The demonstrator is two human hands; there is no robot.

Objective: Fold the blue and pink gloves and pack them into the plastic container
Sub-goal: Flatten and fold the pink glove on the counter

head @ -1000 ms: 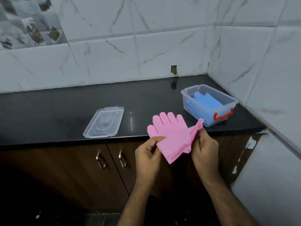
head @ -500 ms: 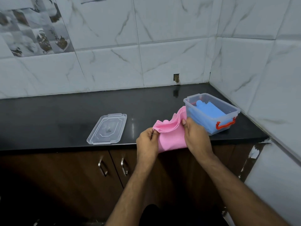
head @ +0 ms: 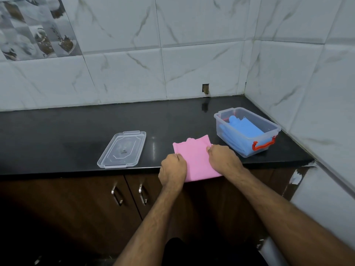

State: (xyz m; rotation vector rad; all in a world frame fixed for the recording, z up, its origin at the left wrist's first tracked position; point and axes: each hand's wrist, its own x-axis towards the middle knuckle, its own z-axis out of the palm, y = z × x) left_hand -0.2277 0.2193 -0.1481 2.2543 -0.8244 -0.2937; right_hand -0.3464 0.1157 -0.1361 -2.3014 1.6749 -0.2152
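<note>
Lying flat at the left of the glossy black stone tabletop [head: 57,135] is a clear rectangular plastic lid [head: 122,149]. Right of it, the left hand [head: 172,169] has its fingers curled onto the left edge of the folded pink rubber gloves [head: 194,158], which overhang the front edge. The right hand [head: 223,160] clamps the gloves' right edge. Farther right, near the corner, stands the clear plastic container with red handle [head: 247,131], holding folded blue rubber gloves [head: 244,127].
</note>
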